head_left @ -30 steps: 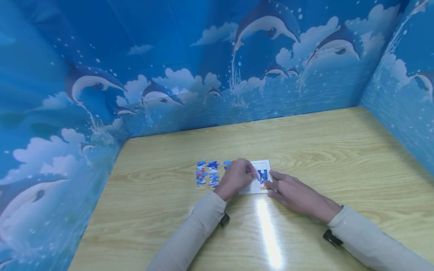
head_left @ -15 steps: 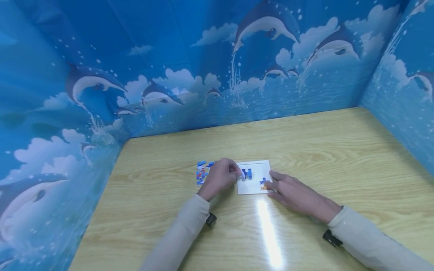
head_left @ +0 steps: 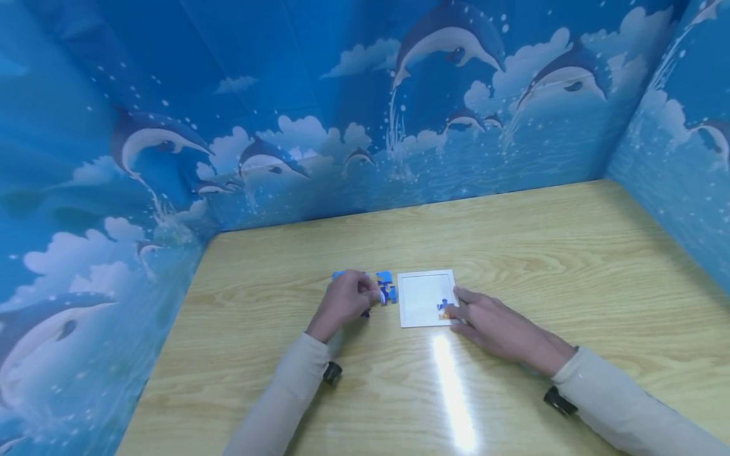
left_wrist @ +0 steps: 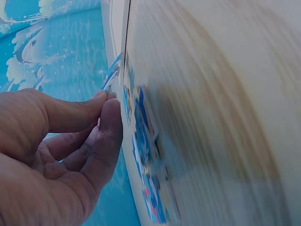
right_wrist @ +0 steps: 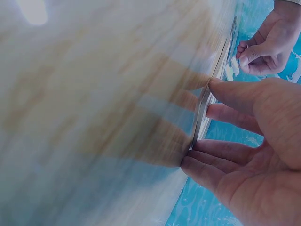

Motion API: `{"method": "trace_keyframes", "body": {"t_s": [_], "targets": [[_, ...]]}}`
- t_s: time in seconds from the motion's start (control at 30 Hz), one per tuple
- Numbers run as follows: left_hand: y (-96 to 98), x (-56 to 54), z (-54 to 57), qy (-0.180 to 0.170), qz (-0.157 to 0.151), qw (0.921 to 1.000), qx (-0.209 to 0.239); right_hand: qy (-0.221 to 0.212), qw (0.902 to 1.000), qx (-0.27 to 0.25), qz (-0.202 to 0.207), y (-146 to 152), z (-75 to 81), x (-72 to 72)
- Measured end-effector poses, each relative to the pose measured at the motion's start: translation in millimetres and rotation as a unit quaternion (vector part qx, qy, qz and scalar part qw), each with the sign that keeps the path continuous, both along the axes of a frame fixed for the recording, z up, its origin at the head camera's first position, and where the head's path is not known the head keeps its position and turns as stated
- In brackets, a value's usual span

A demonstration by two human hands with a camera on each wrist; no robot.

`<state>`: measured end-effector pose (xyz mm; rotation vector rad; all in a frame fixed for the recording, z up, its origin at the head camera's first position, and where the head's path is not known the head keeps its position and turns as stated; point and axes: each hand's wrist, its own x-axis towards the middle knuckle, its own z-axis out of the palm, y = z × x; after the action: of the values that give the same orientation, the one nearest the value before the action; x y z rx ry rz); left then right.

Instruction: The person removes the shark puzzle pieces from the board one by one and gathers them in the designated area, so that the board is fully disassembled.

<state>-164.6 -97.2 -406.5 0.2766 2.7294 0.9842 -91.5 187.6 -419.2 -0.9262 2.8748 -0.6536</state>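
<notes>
My left hand (head_left: 342,301), just left of the white puzzle frame (head_left: 419,301), pinches a joined strip of blue jigsaw pieces (head_left: 386,287) between thumb and fingertips. The left wrist view shows this strip (left_wrist: 112,75) edge-on, close to the tabletop. More jigsaw pieces (left_wrist: 146,136) lie on the table under that hand, mostly covered by it in the head view. My right hand (head_left: 493,322) grips the frame's right side, its fingers (right_wrist: 235,95) spread along the edge. At the frame's lower right, partly behind a fingertip, sits a blue and orange jigsaw piece (head_left: 443,305).
A wood-grain table (head_left: 542,253) carries everything. Blue dolphin-print sheeting (head_left: 319,114) stands along its back and sides. A bright light reflection (head_left: 453,392) falls on the tabletop in front of the frame.
The left hand has moved left, carrying the blue strip from the frame's right part out past its left edge. The right hand and the frame have stayed in place.
</notes>
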Motion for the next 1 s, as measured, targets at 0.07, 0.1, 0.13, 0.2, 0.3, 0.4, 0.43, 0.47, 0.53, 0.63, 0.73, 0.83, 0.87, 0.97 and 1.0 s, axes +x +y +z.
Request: {"method": "trace_keyframes", "body": {"t_s": [0.07, 0.1, 0.13, 0.2, 0.3, 0.4, 0.43, 0.47, 0.53, 0.63, 0.73, 0.83, 0.87, 0.97, 1.0], "targets": [[-3.0, -0.2, 0.3, 0.0, -0.001, 1.0, -0.001, -0.002, 1.0, -0.001, -0.003, -0.1, -0.7, -0.2], [-4.0, -0.4, 0.4, 0.001, 0.0, 1.0, -0.002, -0.003, 1.0, -0.002, -0.004, -0.1, -0.9, -0.4], [-4.7, -0.6, 0.7, 0.003, 0.0, 1.0, -0.002, -0.004, 1.0, -0.002, -0.004, -0.1, -1.0, -0.5], [-5.5, -1.0, 1.0, 0.006, 0.003, 0.9999, -0.009, -0.006, 1.0, -0.002, -0.005, 0.2, -1.7, -0.9], [-5.1, -1.4, 1.0, 0.007, 0.006, 0.9998, -0.015, -0.006, 1.0, -0.001, -0.004, 0.4, -2.1, -1.2], [-3.6, -1.5, 0.3, 0.003, 0.011, 0.9998, -0.015, -0.007, 1.0, 0.0, -0.004, 0.4, -2.4, -1.5], [-3.0, -1.5, 0.1, 0.003, 0.012, 0.9998, -0.015, -0.008, 1.0, 0.001, -0.004, 0.4, -2.6, -1.6], [-2.5, -1.7, -0.6, 0.004, 0.013, 0.9998, -0.015, -0.008, 1.0, 0.001, -0.004, 0.3, -2.7, -1.8], [-1.5, -2.1, -1.7, 0.007, 0.013, 0.9998, -0.016, -0.007, 1.0, 0.001, -0.004, 0.1, -3.0, -2.0], [-0.2, -2.3, -2.3, 0.014, 0.019, 0.9993, -0.028, -0.006, 1.0, 0.001, -0.005, -0.4, -3.2, -2.1], [0.8, -2.1, -2.0, 0.026, 0.027, 0.9985, -0.04, -0.005, 1.0, 0.002, -0.005, -0.7, -3.5, -1.8], [2.6, -1.2, -0.7, 0.043, 0.026, 0.9978, -0.043, -0.005, 1.0, 0.005, -0.005, -0.7, -3.7, -1.3], [3.4, -0.9, -0.3, 0.047, 0.02, 0.9979, -0.041, -0.005, 1.0, 0.005, -0.006, -0.7, -3.6, -1.2], [8.8, 1.1, 0.5, 0.059, -0.002, 0.9976, -0.036, -0.005, 1.0, 0.004, -0.006, -0.5, -3.3, -1.0], [11.4, 1.5, 0.3, 0.064, -0.012, 0.9973, -0.034, -0.006, 1.0, 0.004, -0.006, -0.4, -3.1, -0.9]]}}
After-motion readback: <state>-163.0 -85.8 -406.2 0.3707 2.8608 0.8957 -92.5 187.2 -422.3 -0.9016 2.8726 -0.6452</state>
